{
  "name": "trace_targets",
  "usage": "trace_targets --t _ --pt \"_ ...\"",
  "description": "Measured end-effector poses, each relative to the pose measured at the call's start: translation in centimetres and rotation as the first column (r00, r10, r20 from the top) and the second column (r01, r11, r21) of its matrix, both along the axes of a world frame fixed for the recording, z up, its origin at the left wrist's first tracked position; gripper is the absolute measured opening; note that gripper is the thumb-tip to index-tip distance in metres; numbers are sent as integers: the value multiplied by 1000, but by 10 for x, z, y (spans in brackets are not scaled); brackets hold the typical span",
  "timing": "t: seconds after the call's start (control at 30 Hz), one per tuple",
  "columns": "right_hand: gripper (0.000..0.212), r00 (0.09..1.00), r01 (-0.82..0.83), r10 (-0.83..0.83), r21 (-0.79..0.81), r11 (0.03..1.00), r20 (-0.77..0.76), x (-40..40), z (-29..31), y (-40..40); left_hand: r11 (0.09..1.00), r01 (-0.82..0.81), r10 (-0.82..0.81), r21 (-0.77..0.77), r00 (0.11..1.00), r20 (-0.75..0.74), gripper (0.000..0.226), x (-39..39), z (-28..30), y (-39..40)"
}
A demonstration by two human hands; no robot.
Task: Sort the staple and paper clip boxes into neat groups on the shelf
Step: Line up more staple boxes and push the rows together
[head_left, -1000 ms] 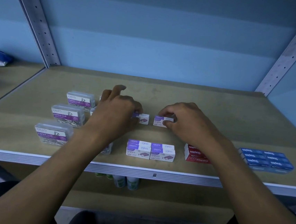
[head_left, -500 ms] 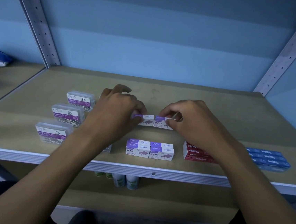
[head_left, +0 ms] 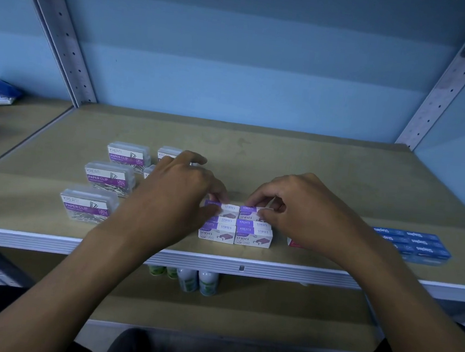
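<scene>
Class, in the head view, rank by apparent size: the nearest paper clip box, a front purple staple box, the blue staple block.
1. Blue staple block
2. Nearest paper clip box
3. Front purple staple box

A single head-worn wide-angle camera looks forward and down from just in front of the tan wooden shelf board (head_left: 311, 166) (its grey metal front edge (head_left: 49, 242) crosses the lower frame), facing the pale blue back wall (head_left: 249, 78), close above both forearms.
</scene>
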State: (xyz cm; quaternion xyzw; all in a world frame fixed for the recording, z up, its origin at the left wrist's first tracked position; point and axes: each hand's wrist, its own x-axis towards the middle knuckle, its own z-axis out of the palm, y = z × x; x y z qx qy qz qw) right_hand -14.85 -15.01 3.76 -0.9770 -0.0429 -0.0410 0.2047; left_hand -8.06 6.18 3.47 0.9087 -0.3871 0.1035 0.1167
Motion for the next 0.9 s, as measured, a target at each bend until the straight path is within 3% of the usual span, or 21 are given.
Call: trace_targets --t 0.9 --pt "25 999 -19 18 -19 1000 -50 0 -3 3 999 43 -40 26 995 -93 16 7 -8 2"
